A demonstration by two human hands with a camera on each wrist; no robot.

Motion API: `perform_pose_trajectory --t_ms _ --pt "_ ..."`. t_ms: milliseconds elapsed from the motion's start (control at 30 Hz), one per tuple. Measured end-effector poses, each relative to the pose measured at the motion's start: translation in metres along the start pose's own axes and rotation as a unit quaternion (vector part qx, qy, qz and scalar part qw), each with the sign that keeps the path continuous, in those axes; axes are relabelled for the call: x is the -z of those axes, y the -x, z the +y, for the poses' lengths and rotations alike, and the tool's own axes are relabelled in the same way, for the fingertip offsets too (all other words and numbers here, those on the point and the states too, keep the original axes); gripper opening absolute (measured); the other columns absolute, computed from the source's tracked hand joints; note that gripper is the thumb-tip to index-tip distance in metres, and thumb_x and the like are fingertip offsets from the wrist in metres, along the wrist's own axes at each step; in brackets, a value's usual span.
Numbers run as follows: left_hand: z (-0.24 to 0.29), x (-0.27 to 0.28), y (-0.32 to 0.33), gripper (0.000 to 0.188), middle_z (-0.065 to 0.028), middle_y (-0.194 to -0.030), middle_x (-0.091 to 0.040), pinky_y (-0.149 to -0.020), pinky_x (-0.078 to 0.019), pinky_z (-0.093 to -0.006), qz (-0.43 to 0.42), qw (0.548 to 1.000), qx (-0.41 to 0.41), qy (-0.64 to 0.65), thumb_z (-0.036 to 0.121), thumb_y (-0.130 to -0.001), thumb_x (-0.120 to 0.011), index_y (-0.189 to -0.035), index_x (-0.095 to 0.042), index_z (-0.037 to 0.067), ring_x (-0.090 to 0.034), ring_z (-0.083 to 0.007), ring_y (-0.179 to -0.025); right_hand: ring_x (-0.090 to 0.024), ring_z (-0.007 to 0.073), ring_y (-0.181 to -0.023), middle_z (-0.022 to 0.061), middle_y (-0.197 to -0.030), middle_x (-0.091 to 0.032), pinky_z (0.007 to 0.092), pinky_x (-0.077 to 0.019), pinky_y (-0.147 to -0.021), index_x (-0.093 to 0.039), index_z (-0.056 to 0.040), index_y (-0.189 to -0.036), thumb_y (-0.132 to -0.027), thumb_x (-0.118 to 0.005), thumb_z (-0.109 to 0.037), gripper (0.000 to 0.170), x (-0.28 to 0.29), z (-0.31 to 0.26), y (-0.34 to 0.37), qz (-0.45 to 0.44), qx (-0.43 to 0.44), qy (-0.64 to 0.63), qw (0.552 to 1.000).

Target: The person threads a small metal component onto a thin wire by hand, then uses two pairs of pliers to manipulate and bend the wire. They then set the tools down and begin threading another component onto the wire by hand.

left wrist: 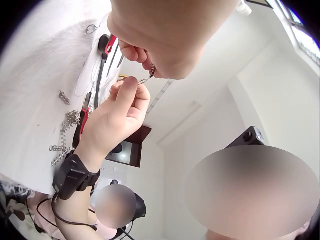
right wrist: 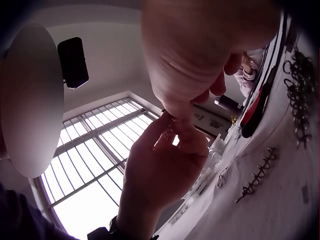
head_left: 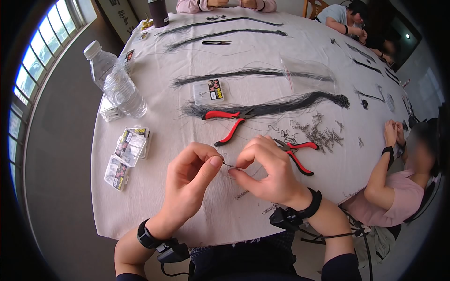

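Note:
Above the near part of the table, my left hand (head_left: pixel 190 180) pinches one end of a small metal piece (head_left: pixel 228 165) between thumb and forefinger. My right hand (head_left: pixel 267 171) pinches its other end, close beside the left fingertips. The left wrist view shows the piece as a dark coiled bit (left wrist: pixel 152 71) with thin wire running to the right fingertips; its exact kind I cannot tell. Small coil springs (head_left: pixel 241 194) lie on the cloth beneath the right hand. Red-handled pliers (head_left: pixel 297 157) rest just beyond that hand, and another pair of pliers (head_left: pixel 228 122) lies farther forward.
Many springs (head_left: pixel 321 133) lie heaped at right. Bundles of dark strands (head_left: pixel 281 104) cross the table, with a clear hook box (head_left: pixel 208 92) and black snips (head_left: pixel 216 42). Open plastic boxes (head_left: pixel 117 173) and a water bottle (head_left: pixel 117 86) stand left. Other people sit around the table.

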State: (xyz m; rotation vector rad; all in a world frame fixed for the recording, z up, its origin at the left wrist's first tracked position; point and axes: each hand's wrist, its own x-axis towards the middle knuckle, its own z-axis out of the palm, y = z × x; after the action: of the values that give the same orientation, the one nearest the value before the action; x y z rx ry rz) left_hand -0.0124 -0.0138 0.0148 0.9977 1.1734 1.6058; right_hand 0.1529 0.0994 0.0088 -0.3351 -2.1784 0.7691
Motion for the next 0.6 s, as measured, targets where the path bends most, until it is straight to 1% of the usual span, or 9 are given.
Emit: perform_pose_trajectory --t_ms 33,233,467,533,600 --pt "-0.0001 -0.0002 -0.0002 0.006 0.0014 -0.095 -0.061 -0.074 -0.0417 -0.0219 0.0 1.0 -0.001 0.001 0.007 -0.102 -0.062 -0.101 -0.061 0.002 -0.051 -0.0042 -0.084 -0.058 0.0172 -0.071 -0.0008 -0.076 -0.06 0.0329 -0.0366 -0.071 -0.06 -0.0108 -0.084 -0.075 -0.08 -0.004 0.023 0.0006 -0.0009 0.0001 0.004 -0.014 -0.018 1.0" --pt "-0.0005 -0.0005 -0.0003 0.006 0.0018 -0.094 -0.061 -0.073 -0.0413 -0.0216 0.004 1.0 -0.001 0.001 0.008 -0.102 -0.062 -0.1 -0.061 0.002 -0.051 -0.0038 -0.082 -0.06 0.017 -0.071 0.0006 -0.078 -0.062 0.0317 -0.0393 -0.071 -0.062 -0.0097 -0.085 -0.077 -0.08 -0.004 0.02 0.0022 -0.0028 0.0003 0.0 -0.037 -0.046 0.998" --pt "-0.0006 0.0007 -0.0002 0.006 0.0011 -0.095 -0.061 -0.073 -0.042 -0.0218 0.003 1.0 -0.001 -0.005 0.008 -0.102 -0.063 -0.1 -0.062 0.002 -0.051 -0.0042 -0.083 -0.061 0.0169 -0.071 0.0011 -0.078 -0.062 0.0305 -0.0422 -0.071 -0.063 -0.0094 -0.086 -0.078 -0.081 -0.005 0.02 0.0042 -0.0031 0.0 0.002 -0.045 -0.055 0.997" --pt "-0.0002 0.0006 -0.0002 0.006 0.0009 -0.095 -0.061 -0.074 -0.0422 -0.0219 0.003 1.0 -0.002 -0.005 0.008 -0.102 -0.063 -0.1 -0.062 0.002 -0.052 -0.0043 -0.083 -0.063 0.0185 -0.074 0.006 -0.084 -0.065 0.0296 -0.0478 -0.068 -0.065 -0.0049 -0.088 -0.076 -0.08 0.001 0.02 0.0084 -0.0034 -0.0001 -0.016 -0.041 -0.045 0.998" --pt "-0.0004 0.0009 -0.0002 0.006 0.0008 -0.095 -0.062 -0.074 -0.0424 -0.022 0.003 1.0 -0.003 -0.004 0.008 -0.101 -0.063 -0.1 -0.062 0.002 -0.052 -0.0044 -0.083 -0.063 0.0182 -0.074 0.0059 -0.083 -0.065 0.0295 -0.0478 -0.068 -0.064 -0.0046 -0.088 -0.077 -0.079 0.002 0.02 0.0101 -0.0024 -0.0006 -0.017 -0.036 -0.044 0.998"
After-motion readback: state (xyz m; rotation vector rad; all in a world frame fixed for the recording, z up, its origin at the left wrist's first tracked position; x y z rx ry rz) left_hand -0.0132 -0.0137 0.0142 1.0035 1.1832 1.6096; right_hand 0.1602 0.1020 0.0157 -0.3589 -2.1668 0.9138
